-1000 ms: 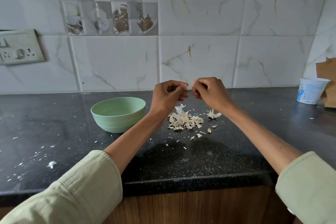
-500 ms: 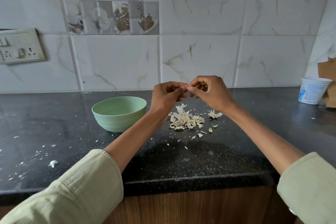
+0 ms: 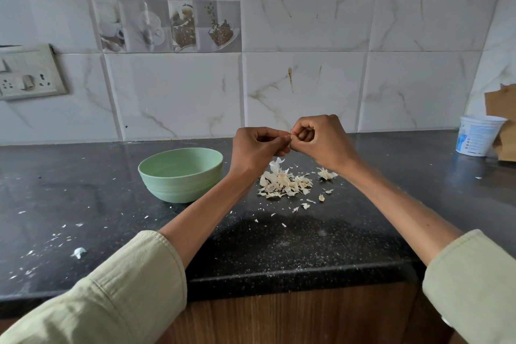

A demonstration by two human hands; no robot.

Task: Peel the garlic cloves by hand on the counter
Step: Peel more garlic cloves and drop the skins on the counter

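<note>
Garlic clove (image 3: 289, 136): it sits at the junction of your two hands, raised above the black speckled stone surface (image 3: 293, 243), and only a small pale sliver of it shows between the fingertips. Its long axis cannot be determined, because the fingers cover nearly all of it.

Your left hand (image 3: 258, 148) has its fingers curled inward, with thumb and forefinger pinching toward the contact point. Your right hand (image 3: 321, 139) is clenched in a loose fist, its thumb and forefinger meeting those of the left hand at the same point. Which hand bears the clove and which holds only skin cannot be told.

Both hands are equally near the clove; it lies directly between them, to the right of the left fingertips and to the left of the right fingertips. The pull therefore likely runs sideways, one hand away from the other.

A heap of dry, cream-coloured papery garlic skins (image 3: 284, 183) lies on the surface just below the hands. A pale green round plastic bowl (image 3: 181, 174) stands to the left of the heap, near your left forearm; its visible interior appears empty.
</note>
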